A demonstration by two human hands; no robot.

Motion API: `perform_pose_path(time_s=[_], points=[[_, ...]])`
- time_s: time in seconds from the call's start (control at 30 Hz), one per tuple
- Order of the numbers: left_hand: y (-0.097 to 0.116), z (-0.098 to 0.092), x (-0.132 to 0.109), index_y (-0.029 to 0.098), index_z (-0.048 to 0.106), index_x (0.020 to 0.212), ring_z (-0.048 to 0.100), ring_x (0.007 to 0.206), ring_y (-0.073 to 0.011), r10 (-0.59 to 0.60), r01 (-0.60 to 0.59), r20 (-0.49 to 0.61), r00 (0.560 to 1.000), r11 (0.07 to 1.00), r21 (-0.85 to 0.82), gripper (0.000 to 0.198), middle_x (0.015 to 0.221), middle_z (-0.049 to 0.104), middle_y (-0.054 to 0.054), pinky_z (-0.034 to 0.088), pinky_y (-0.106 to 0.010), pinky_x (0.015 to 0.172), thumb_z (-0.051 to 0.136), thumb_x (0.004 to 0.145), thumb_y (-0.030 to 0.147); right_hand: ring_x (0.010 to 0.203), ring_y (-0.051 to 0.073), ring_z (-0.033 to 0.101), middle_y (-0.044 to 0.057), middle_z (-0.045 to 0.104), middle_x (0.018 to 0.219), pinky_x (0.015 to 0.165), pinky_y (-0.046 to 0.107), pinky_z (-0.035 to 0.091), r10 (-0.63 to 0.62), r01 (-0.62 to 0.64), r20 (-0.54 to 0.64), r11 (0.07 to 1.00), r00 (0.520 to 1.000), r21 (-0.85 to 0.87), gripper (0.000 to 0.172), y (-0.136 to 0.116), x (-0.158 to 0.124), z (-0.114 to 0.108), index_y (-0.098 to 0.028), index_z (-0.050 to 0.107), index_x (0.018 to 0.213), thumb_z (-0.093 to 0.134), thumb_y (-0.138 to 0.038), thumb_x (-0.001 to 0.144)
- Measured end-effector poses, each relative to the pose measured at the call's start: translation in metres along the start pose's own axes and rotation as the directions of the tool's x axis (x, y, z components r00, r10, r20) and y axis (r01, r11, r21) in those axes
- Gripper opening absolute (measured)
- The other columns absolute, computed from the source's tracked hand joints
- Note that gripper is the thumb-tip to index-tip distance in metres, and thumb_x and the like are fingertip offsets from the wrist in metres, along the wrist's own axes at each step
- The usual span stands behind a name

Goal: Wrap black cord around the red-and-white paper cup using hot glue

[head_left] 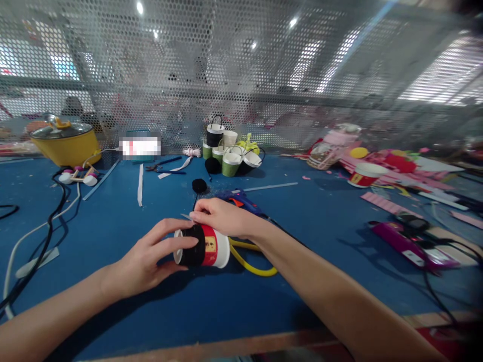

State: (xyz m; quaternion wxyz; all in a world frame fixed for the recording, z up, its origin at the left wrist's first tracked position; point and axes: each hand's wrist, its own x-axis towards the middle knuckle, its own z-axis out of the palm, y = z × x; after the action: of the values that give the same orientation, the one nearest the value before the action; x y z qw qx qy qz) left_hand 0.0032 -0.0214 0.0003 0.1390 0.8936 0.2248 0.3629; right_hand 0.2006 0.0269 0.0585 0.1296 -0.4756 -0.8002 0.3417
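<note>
In the head view, we had our left hand around a paper cup, its fingers over the upper side and its thumb below. The cup lay on its side above the blue counter, near the front edge, with its wider white end toward our right. Black cord covered the left part of its red wall. Our right hand met the cup's upper side, thumb and fingertips pressed together; we could not tell what, if anything, they pinched. A dark strand ran from a black ball of cord down toward those fingertips.

A yellow loop handle showed just beside the cup's wider end, partly hidden by our right forearm. Behind that hand lay a blue glue gun with an orange trigger. Farther back, against the perforated metal screen, we saw a cluster of little handled cups, among them a green one and a black one raised above its neighbors. Blue-handled pliers and a white strip lay left of them, with a yellow pot beyond. Well to our right stood a red-and-white paper bowl, near pink scraps.
</note>
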Motion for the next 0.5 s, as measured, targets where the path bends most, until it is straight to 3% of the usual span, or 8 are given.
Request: perform_pose_path(time_s=[0.13,0.27,0.4,0.5], points=[[-0.001,0.000,0.000,0.024,0.046,0.120,0.049,0.117,-0.0225,0.033,-0.033,0.016,0.999,0.999,0.001,0.039,0.125,0.048,-0.012,0.048,-0.039,0.094,0.053,0.084,0.011,0.061,0.011,0.044,-0.002,0.050,0.064,0.054,0.023,0.033,0.021,-0.019,0.027,0.996,0.999,-0.083,0.021,-0.005,-0.005,-0.001,-0.019,0.046,0.069,0.043,-0.027,0.087],[-0.003,0.001,0.000,0.025,0.042,0.125,0.045,0.121,-0.0237,-0.046,0.047,0.033,0.998,0.998,-0.046,0.044,0.130,0.043,-0.013,0.045,-0.041,0.098,0.056,0.084,0.016,0.063,0.012,0.045,-0.001,0.051,0.067,0.056,0.023,0.033,0.035,-0.036,-0.013,0.993,0.999,-0.110,0.020,-0.007,-0.008,0.000,-0.019,0.045,0.071,0.040,-0.027,0.089],[-0.001,0.002,0.004,0.023,0.038,0.128,0.049,0.117,-0.0280,-0.216,0.219,0.034,0.976,0.955,-0.203,0.063,0.125,0.049,-0.014,0.046,-0.044,0.096,0.068,0.074,0.036,0.062,0.013,0.046,0.000,0.052,0.068,0.056,0.024,0.033,0.030,-0.041,-0.086,0.991,0.996,-0.130,0.021,-0.003,-0.009,0.007,-0.020,0.041,0.071,0.039,-0.028,0.090],[0.002,0.003,0.008,0.019,0.041,0.123,0.061,0.100,-0.0260,-0.397,0.408,0.113,0.911,0.825,-0.390,0.058,0.113,0.059,-0.013,0.053,-0.040,0.083,0.065,0.075,0.043,0.064,0.014,0.049,0.003,0.057,0.071,0.057,0.026,0.034,0.016,-0.041,-0.153,0.986,0.988,-0.161,0.019,-0.003,-0.012,0.013,-0.020,0.041,0.073,0.037,-0.027,0.090]])
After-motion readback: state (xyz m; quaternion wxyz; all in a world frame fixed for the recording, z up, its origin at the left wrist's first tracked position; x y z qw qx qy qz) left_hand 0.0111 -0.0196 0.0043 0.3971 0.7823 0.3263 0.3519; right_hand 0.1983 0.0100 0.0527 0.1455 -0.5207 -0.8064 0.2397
